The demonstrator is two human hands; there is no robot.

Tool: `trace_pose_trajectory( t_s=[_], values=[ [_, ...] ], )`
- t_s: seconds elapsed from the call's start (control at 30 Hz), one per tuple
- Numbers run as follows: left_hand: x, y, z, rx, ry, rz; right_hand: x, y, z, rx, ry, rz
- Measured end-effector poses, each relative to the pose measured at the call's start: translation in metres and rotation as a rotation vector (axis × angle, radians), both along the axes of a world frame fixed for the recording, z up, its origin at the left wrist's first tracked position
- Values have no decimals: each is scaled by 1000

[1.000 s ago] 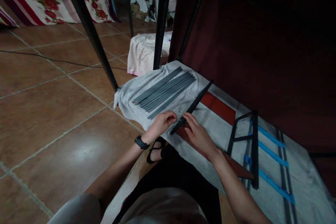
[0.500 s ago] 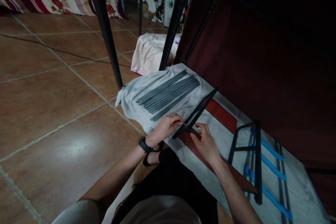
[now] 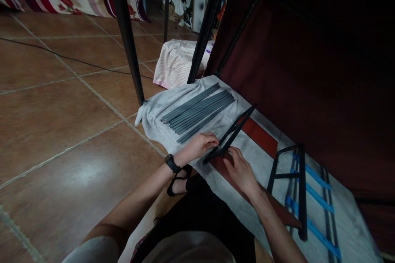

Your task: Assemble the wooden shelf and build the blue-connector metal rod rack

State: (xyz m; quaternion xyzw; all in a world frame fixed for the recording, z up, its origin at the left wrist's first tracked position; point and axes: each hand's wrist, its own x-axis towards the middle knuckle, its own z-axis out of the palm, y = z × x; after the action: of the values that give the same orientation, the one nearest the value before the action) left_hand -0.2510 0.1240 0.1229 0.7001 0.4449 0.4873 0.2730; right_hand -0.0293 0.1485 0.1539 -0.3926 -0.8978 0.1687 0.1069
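Observation:
My left hand [image 3: 202, 144], a black watch on its wrist, rests with curled fingers on the near end of a black V-shaped bracket of two thin bars [image 3: 232, 132]. That bracket lies on a grey cloth [image 3: 160, 123] spread on the floor. My right hand [image 3: 241, 169] lies just below the bracket's near tip, fingers bent and touching it. Beyond my left hand, a bundle of several grey rods [image 3: 197, 111] sits side by side on the cloth.
A black frame piece with blue straps [image 3: 300, 189] lies to the right on the cloth. A dark maroon fabric panel [image 3: 308, 74] rises behind. Two black poles [image 3: 126, 37] [image 3: 208, 24] stand on the tiled floor, a striped pink cloth [image 3: 175, 61] beyond them.
The bracket's two bars have spread apart into a V at the near end. My right hand slid from on top of the bar to just below its tip. The view shifted slightly.

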Motion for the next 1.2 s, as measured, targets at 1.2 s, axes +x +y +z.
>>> trace_pose_trajectory(
  t_s=[1.2],
  values=[
    [1, 8, 13, 62, 128, -113, 4, 5, -1, -40, 56, 59]
  ],
)
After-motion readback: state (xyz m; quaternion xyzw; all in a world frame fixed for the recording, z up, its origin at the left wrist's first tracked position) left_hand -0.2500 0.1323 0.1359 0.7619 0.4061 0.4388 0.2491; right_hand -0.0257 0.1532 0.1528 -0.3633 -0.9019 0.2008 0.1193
